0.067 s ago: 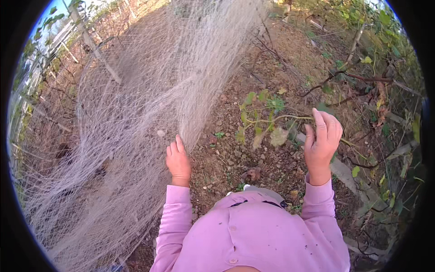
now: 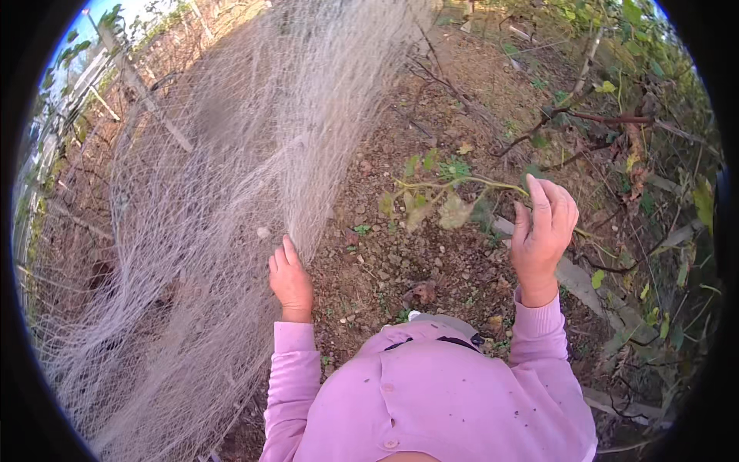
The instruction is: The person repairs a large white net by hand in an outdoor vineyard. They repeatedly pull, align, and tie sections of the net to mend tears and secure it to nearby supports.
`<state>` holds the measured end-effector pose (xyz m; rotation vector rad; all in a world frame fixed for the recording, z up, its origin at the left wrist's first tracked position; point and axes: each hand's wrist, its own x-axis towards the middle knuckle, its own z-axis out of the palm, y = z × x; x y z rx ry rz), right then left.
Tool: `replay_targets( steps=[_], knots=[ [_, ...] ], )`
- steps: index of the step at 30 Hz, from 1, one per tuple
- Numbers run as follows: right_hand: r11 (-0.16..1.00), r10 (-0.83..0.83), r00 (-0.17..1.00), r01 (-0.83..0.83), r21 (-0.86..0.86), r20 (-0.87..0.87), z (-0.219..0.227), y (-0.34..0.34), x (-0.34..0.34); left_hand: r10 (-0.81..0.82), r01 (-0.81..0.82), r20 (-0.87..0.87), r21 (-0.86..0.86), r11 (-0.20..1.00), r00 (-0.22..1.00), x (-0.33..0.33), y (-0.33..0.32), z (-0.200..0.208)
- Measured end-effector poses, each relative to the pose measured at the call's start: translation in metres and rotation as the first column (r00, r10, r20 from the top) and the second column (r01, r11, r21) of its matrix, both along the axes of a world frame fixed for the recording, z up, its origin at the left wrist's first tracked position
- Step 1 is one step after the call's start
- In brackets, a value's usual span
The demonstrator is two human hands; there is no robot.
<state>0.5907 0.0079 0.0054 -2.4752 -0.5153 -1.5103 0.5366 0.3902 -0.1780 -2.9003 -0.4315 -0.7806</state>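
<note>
A pale, fine-meshed net (image 2: 239,204) hangs in a wide bunched sheet over the left half of the head view. At its right edge is my left hand (image 2: 292,283), fingers closed on the mesh and the index finger pointing up along it. Over on the right, my right hand (image 2: 545,231) has its thumb and fingers around a green vine shoot (image 2: 481,180). Several leaves hang from the shoot to the left of that hand, some yellowing. Part of the stem is hidden behind the fingers, and it reappears to their right.
Stony brown soil (image 2: 385,269) lies between my hands. Woody branches (image 2: 608,119) and leafy vines fill the right side, with a grey post (image 2: 589,285) lying slanted beside my right wrist. Another post (image 2: 142,85) stands behind the net at the far left.
The whole view has shifted slightly, so the net and ground sit further left. The shoot's leafy tip has swung a little, and both hands keep their grips.
</note>
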Motion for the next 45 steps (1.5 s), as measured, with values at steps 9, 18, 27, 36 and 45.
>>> replay_targets(
  steps=[9, 18, 27, 36, 45],
  knots=[
    [0.98, -0.055, 0.894, -0.038, -0.196, -0.444, -0.091, -0.085, 0.035, 0.022, -0.022, -0.021, -0.023, 0.999, 1.0, 0.018, -0.039, -0.004],
    [0.734, -0.665, 0.405, 0.199, -0.65, -0.627, -0.258, -0.251, 0.063, 0.053, -0.051, -0.067, 0.027, 0.998, 0.996, 0.025, -0.076, 0.02],
    [0.831, -0.455, 0.622, 0.038, -0.556, -0.637, -0.231, -0.215, 0.07, 0.039, -0.039, -0.011, 0.069, 0.997, 0.999, 0.019, -0.082, 0.007],
    [0.971, 0.232, 0.836, -0.227, 0.072, -0.498, -0.118, -0.084, 0.077, -0.007, 0.007, 0.016, 0.048, 0.999, 1.0, 0.013, -0.082, 0.015],
    [0.635, 0.772, 0.625, -0.768, 0.087, -0.118, 0.032, 0.058, 0.065, -0.091, 0.092, -0.029, 0.05, 0.994, 0.995, -0.002, -0.095, 0.03]
  ],
)
